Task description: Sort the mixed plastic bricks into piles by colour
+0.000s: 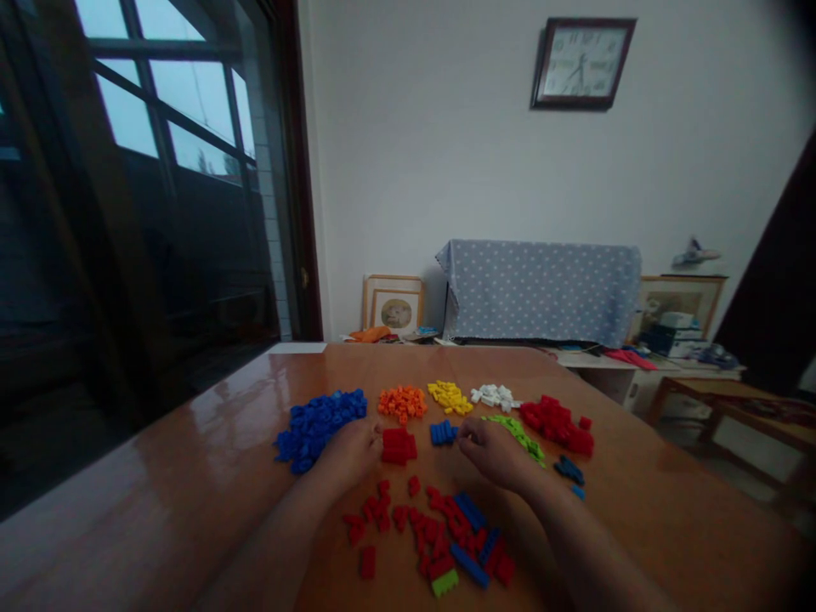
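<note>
My left hand rests with curled fingers between the blue brick pile and a neat block of red toy building bricks. Its fingertips reach the left edge of the red block; what they grip is hidden. My right hand is closed too, its bent fingers at the right end of a small row of blue bricks. Whether it pinches a brick I cannot tell. Between my forearms lie scattered red bricks, with a few long blue bricks and one green brick among them.
Sorted piles line the far part of the wooden table: orange bricks, yellow bricks, white bricks, green bricks and red bricks. Dark blue pieces lie at the right. Beyond stands a cloth-covered object.
</note>
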Demonstrator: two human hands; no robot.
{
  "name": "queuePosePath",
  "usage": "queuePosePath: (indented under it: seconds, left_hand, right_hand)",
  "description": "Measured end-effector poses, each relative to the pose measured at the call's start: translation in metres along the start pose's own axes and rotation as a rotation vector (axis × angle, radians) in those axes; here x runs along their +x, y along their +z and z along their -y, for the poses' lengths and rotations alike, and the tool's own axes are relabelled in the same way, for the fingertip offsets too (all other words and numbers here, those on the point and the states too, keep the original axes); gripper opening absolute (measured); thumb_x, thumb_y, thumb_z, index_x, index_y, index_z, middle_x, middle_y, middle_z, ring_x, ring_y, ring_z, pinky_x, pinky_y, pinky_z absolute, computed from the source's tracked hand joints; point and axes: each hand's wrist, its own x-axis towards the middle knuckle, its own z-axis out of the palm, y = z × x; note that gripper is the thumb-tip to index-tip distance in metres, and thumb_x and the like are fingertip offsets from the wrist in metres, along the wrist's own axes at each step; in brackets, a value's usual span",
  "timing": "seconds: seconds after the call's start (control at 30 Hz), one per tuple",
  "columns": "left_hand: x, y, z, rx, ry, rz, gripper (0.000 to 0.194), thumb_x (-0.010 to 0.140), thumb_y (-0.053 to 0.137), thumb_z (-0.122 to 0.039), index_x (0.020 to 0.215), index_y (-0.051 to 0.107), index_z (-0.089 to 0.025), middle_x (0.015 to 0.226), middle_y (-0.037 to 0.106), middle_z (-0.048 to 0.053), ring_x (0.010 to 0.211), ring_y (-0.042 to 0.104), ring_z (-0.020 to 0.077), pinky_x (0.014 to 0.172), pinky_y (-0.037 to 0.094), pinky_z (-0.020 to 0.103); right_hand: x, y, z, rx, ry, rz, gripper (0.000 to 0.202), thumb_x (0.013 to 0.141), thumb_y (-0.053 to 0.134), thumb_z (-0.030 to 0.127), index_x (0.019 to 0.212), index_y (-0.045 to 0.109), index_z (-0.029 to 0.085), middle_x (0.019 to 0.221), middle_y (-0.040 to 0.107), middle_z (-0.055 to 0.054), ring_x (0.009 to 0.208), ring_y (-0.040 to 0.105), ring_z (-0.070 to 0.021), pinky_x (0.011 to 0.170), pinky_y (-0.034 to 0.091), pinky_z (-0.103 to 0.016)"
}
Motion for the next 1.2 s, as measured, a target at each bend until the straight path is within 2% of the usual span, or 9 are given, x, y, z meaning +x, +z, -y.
queuePosePath:
  seconds: [0.1,0.27,0.53,0.7,0.97,1.2]
  left_hand:
    - [0.001,0.006,0.003,-0.023,0.04,0.002,0.012,0.083,0.047,-0.013,0.084,0.058,-0.017,0.078,0.062,0.002,0.072,0.056,0.0144,0.063,0.033,0.024]
    - [0.001,0.01,0.002,-0.05,0.073,0.019,0.012,0.082,0.045,-0.012,0.084,0.056,-0.017,0.074,0.06,0.0,0.067,0.054,0.0134,0.06,0.032,0.023]
    - [0.001,0.011,-0.001,-0.111,0.09,0.029,0.014,0.082,0.046,-0.012,0.086,0.057,-0.018,0.076,0.062,0.002,0.07,0.057,0.0141,0.061,0.035,0.023]
    - [0.001,0.008,0.002,-0.171,0.09,-0.03,0.015,0.084,0.05,-0.015,0.094,0.06,-0.018,0.085,0.066,0.003,0.077,0.06,0.0153,0.067,0.04,0.023]
    - [0.004,0.003,0.009,-0.14,0.127,-0.154,0.015,0.085,0.05,-0.019,0.096,0.06,-0.02,0.089,0.066,0.002,0.082,0.06,0.0157,0.074,0.043,0.025]
    - [0.0,0.0,0.001,-0.122,0.128,-0.09,0.014,0.087,0.049,-0.02,0.091,0.062,-0.019,0.085,0.066,0.002,0.078,0.06,0.015,0.071,0.041,0.024]
  right_hand:
    - [-0.002,-0.006,-0.002,-0.01,0.027,0.045,0.016,0.081,0.049,0.02,0.083,0.065,0.017,0.077,0.065,-0.003,0.071,0.054,-0.0144,0.062,0.032,-0.024]
    - [-0.01,-0.015,-0.007,0.005,-0.002,0.271,0.015,0.075,0.053,0.017,0.083,0.067,0.017,0.079,0.066,-0.001,0.071,0.056,-0.0133,0.06,0.033,-0.022]
    - [-0.02,-0.019,-0.005,-0.04,-0.027,0.491,0.016,0.073,0.06,0.025,0.085,0.069,0.018,0.08,0.067,0.0,0.069,0.056,-0.0129,0.054,0.033,-0.02]
    - [-0.02,-0.023,-0.003,-0.101,-0.018,0.5,0.017,0.074,0.061,0.028,0.086,0.068,0.018,0.083,0.067,-0.001,0.071,0.057,-0.0139,0.054,0.032,-0.021]
    - [-0.018,-0.02,-0.008,-0.088,0.039,0.502,0.014,0.074,0.063,0.029,0.084,0.065,0.019,0.081,0.066,-0.001,0.069,0.056,-0.0144,0.055,0.032,-0.022]
    - [-0.025,-0.024,0.002,-0.022,-0.036,0.565,0.021,0.074,0.062,0.028,0.093,0.065,0.019,0.086,0.067,-0.001,0.073,0.058,-0.0147,0.056,0.033,-0.021]
